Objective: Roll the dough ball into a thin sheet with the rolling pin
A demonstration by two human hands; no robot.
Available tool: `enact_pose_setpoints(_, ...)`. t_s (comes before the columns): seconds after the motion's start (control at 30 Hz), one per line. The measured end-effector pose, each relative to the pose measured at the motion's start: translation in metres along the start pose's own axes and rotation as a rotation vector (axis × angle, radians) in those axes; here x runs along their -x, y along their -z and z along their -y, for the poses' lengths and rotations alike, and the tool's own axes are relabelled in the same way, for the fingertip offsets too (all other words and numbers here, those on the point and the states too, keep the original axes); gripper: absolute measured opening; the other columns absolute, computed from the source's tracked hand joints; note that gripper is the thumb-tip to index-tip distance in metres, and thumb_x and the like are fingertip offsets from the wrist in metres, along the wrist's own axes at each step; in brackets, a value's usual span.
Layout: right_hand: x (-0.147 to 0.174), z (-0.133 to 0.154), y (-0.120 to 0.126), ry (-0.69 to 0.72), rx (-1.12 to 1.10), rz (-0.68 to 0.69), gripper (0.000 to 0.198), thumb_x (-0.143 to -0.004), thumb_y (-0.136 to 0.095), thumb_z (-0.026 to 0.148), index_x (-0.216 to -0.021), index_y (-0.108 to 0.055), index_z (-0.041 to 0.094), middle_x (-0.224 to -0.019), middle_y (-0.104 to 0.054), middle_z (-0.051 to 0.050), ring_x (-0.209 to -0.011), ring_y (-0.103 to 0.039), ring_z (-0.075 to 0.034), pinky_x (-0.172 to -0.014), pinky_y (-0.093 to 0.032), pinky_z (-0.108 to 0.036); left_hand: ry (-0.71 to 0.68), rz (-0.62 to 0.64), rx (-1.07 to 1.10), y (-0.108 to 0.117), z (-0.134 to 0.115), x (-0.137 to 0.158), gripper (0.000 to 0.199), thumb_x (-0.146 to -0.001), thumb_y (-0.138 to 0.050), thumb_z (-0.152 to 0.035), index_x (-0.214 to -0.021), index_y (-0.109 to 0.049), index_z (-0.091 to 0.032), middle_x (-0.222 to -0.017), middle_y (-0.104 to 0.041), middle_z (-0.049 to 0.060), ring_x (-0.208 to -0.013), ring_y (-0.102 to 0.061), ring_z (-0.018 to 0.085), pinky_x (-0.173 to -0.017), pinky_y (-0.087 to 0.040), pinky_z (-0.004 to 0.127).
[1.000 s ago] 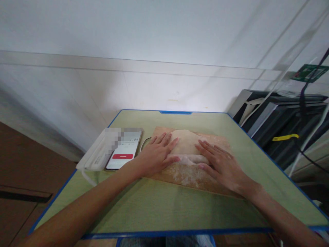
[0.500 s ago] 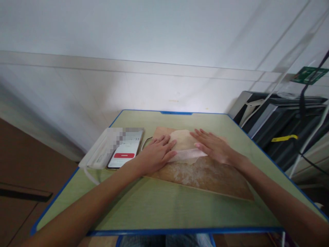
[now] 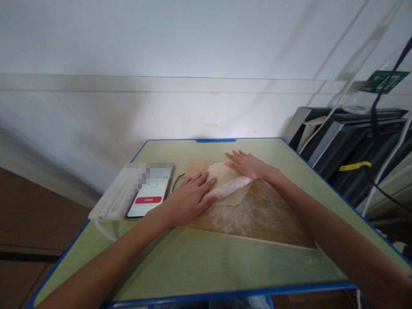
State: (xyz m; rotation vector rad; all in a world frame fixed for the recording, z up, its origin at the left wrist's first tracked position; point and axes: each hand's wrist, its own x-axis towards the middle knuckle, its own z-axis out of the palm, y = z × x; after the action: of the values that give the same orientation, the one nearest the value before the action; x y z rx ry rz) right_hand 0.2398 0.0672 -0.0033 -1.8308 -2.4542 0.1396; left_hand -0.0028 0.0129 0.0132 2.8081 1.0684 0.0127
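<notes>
A flattened sheet of pale dough (image 3: 219, 173) lies on a wooden board (image 3: 260, 219) dusted with flour. Across it rests a floury rolling pin (image 3: 231, 187), slanting up toward the right. My left hand (image 3: 195, 195) presses flat on the pin's left end, fingers stretched forward and spread. Over the right end lies my right hand (image 3: 247, 165), also open, its fingers pointing forward and left. Both palms hide the ends of the pin. Part of the dough's edge is covered by the hands.
Left of the board, a phone (image 3: 150, 193) leans on a white case-like object (image 3: 107, 195) on the green table (image 3: 209, 266) with blue edging. Dark flat panels (image 3: 341, 146) and cables stand to the right. A white wall (image 3: 193, 111) rises behind the table.
My right hand has moved forward and left, and my left hand slightly back. The rolling pin has turned from nearly level to slanting. The camera view has shifted a little.
</notes>
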Motion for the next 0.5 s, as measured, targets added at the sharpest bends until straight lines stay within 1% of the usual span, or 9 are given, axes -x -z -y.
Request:
enact_pose_setpoints(0.07, 0.006, 0.000, -0.001, 0.009, 0.011, 0.010, 0.065, -0.090, -0.018, 0.061, -0.143, -0.029, 0.026, -0.148, -0.030, -0.011, -0.135, -0.023, -0.032, -0.103, -0.024, -0.059, 0.013, 0.021, -0.004, 0.001, -0.003, 0.000, 0.058, -0.096, -0.021, -0.049, -0.142, -0.029, -0.015, -0.149, -0.024, 0.017, -0.138, -0.019, 0.026, -0.109, -0.019, 0.044)
enact_pose_setpoints(0.17, 0.022, 0.001, -0.001, 0.027, 0.020, 0.032, 0.057, -0.092, -0.024, 0.051, -0.143, -0.030, 0.024, -0.148, -0.030, -0.011, -0.135, -0.022, -0.032, -0.104, -0.024, -0.059, 0.017, 0.039, -0.006, 0.002, -0.008, 0.002, 0.062, -0.094, -0.026, -0.053, -0.143, -0.025, -0.015, -0.150, -0.022, 0.017, -0.139, -0.018, 0.026, -0.109, -0.019, 0.044)
enact_pose_setpoints(0.27, 0.043, 0.005, 0.001, 0.038, 0.022, 0.037, 0.053, -0.094, -0.024, 0.042, -0.143, -0.029, 0.022, -0.148, -0.030, -0.012, -0.135, -0.022, -0.030, -0.104, -0.024, -0.057, -0.028, 0.014, 0.001, 0.003, -0.013, 0.005, 0.067, -0.092, -0.026, -0.058, -0.145, -0.021, -0.017, -0.150, -0.023, 0.015, -0.138, -0.019, 0.026, -0.109, -0.021, 0.043)
enact_pose_setpoints(0.37, 0.064, 0.013, 0.003, 0.027, 0.022, 0.003, 0.053, -0.095, -0.017, 0.042, -0.144, -0.026, 0.023, -0.149, -0.027, -0.011, -0.136, -0.021, -0.028, -0.105, -0.024, -0.056, -0.092, -0.038, -0.021, 0.001, -0.015, 0.009, 0.067, -0.091, -0.026, -0.059, -0.144, -0.023, -0.018, -0.149, -0.027, 0.014, -0.138, -0.020, 0.026, -0.109, -0.022, 0.043)
enact_pose_setpoints(0.5, 0.088, 0.022, 0.002, 0.016, 0.017, -0.044, 0.054, -0.096, -0.013, 0.041, -0.143, -0.029, 0.021, -0.149, -0.028, -0.009, -0.136, -0.023, -0.025, -0.107, -0.025, -0.052, -0.141, -0.061, -0.069, -0.001, -0.015, 0.011, 0.066, -0.091, -0.027, -0.058, -0.143, -0.025, -0.018, -0.147, -0.030, 0.015, -0.137, -0.025, 0.026, -0.108, -0.025, 0.043)
